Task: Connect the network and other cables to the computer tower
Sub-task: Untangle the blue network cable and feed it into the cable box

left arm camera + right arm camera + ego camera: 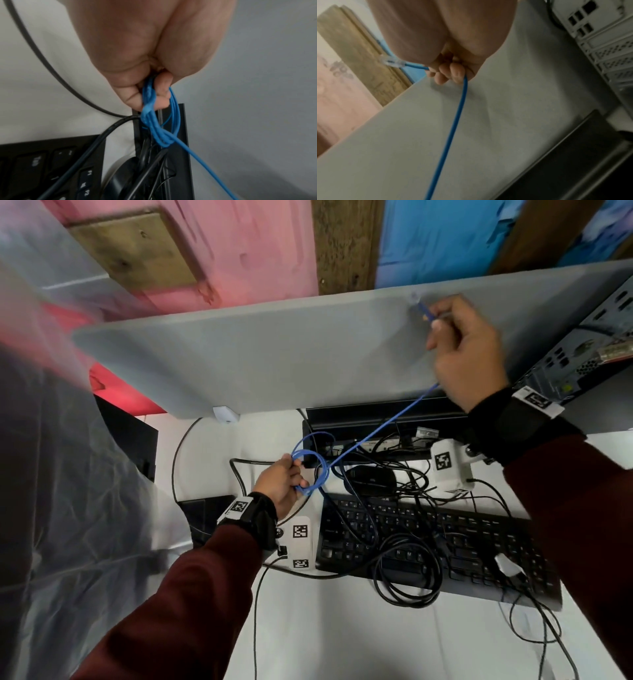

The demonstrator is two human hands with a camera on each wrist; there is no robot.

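A blue network cable [373, 436] is held in both hands. The right hand [467, 350] is raised over the grey tabletop [257, 354], fingers curled round the cable just behind its clear plug [391, 62]; the plug sticks out past the fingers, in the air, plugged into nothing. From that fist the cable runs taut, down and left, to the left hand [282, 482]. The left hand is closed on the coiled remainder of the cable [159, 121], several loops bunched between thumb and curled fingers, held above a white cloth-covered surface [308, 628]. The computer tower [589, 347] is seen at the far right, on the grey tabletop, rear panel with ports and vent slots facing the camera; one connector is already seated there, type unclear. The right hand is near the tower but apart from it. A black keyboard [462, 546] lies near right on the white surface, tangled black cables [407, 573] draped over it. A black mouse [371, 477] lies just beyond the keyboard.
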